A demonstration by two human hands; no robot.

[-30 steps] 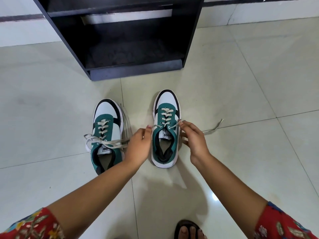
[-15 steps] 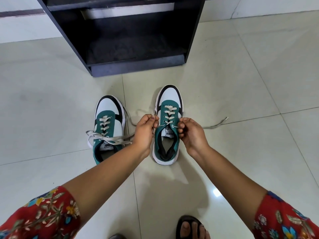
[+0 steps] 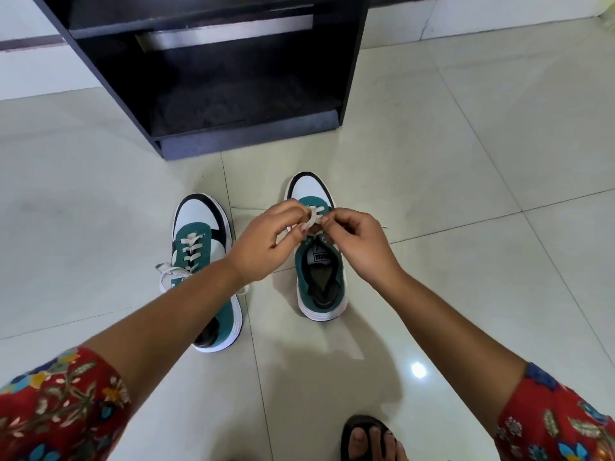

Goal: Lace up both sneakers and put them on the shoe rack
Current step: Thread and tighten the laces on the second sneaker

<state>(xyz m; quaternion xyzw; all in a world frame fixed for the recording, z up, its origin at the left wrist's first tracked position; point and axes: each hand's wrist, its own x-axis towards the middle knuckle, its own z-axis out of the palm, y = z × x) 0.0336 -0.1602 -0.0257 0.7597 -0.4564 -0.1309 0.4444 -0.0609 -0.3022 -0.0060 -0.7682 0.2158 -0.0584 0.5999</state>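
Head view shows me a white tongue label with dark lettering on the right sneaker (image 3: 320, 261), too blurred for me to read. Both sneakers are green suede-like fabric with white toe caps, black trim and thick white soles, standing toes-forward on glossy pale floor tiles (image 3: 466, 181). My left hand (image 3: 266, 242) and right hand (image 3: 357, 246) meet over the right sneaker's upper eyelets, fingers of each pinched shut on the flat off-white lace (image 3: 312, 218), which loops between them. The left sneaker (image 3: 203, 247) sits just beside, partly under my left forearm, its lace crossed through the eyelets with loose ends spilling off the near side. The black shoe rack (image 3: 233, 141), matte with square edges and an open bottom shelf, stands near, ahead of the toes. Bare tile lies wide on both sides.
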